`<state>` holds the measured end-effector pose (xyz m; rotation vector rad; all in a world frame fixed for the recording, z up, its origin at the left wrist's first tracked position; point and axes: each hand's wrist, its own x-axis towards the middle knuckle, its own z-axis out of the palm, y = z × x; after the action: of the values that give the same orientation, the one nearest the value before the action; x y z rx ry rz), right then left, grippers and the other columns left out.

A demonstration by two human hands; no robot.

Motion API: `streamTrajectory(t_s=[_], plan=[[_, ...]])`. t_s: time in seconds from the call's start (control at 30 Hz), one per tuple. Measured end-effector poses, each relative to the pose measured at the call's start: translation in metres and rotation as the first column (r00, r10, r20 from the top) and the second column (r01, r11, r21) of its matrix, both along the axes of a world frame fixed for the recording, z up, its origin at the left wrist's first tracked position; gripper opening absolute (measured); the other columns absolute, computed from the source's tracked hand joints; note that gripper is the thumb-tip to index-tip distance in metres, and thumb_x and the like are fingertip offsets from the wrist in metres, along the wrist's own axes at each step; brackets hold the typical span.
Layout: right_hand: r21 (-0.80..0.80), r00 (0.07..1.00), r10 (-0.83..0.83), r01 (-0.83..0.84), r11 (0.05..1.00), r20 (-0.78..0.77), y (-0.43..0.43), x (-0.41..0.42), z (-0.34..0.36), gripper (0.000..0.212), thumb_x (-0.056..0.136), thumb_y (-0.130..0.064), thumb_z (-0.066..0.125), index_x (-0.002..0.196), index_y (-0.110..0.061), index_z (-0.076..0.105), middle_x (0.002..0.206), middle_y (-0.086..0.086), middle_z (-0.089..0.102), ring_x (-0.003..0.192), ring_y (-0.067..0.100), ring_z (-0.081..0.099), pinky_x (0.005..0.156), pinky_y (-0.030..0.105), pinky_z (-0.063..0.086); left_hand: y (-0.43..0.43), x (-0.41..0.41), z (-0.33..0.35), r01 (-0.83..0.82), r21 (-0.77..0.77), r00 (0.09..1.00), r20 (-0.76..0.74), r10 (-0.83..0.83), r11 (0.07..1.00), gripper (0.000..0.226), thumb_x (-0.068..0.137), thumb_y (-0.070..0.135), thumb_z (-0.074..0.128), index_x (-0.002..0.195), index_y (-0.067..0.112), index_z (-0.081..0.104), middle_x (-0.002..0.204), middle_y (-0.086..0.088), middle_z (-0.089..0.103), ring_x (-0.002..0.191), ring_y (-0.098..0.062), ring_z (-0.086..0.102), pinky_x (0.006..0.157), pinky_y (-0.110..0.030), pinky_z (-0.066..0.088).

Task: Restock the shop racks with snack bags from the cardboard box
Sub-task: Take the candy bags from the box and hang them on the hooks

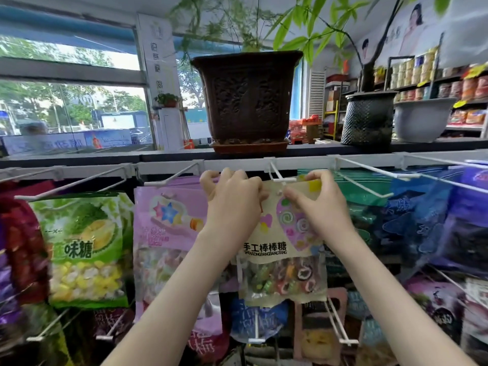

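Lollipop bag is up at the top row, hanging flat in front of you, cream with a pink heart on it and a clear window at the bottom showing swirly candies. You've got both hands on its top edge. Your left hand has its fingers curled over the top left corner and grips it, and your right hand pinches the top strip between thumb and fingers just right of the middle. The white hook sticks out from the rail right between your hands, its tip touching or just over the bag's top edge. Honestly can't tell if the hang hole is on the hook or not, your fingers crowd that spot. Just left of it a pink bag hangs on its own hook, and further left there's a green durian bag. To the right are teal bags stacked on a hook, then blue bags. More packs hang in the row below, a bit blurry. On the shelf above the rail sits a big brown pot in a saucer, with a black pot and a grey pot off to the right.
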<state>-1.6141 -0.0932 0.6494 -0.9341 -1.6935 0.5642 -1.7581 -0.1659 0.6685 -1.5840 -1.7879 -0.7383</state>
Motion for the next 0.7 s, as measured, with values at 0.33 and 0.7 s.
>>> streamTrajectory(t_s=[0.33,0.7], plan=[[0.311,0.829,-0.215,0.052,0.949,0.516,0.031,-0.001,0.017,0.045,0.089,-0.053,0.053,0.128,-0.032,0.056,0.146,-0.005,0.034,0.134,0.016,0.018,0.103,0.034,0.009,0.032,-0.005,0.011,-0.119,-0.263,0.964,-0.260,0.048,0.957,0.031,0.090,0.015,0.047,0.120,0.020,0.046,0.111,0.003,0.056,0.115,-0.021,0.049,0.108,-0.050,-0.004],[0.215,0.867,-0.025,-0.095,0.972,0.498,0.029,-0.001,0.024,0.017,0.094,-0.039,0.053,0.078,-0.034,0.050,0.086,-0.012,0.054,0.098,0.009,0.035,0.081,0.031,0.015,0.044,-0.007,0.011,0.063,-0.313,0.994,-0.062,-0.087,0.948,0.012,0.092,0.017,0.045,0.091,0.019,0.033,0.070,0.012,0.036,0.094,-0.023,0.056,0.092,-0.036,0.015]])
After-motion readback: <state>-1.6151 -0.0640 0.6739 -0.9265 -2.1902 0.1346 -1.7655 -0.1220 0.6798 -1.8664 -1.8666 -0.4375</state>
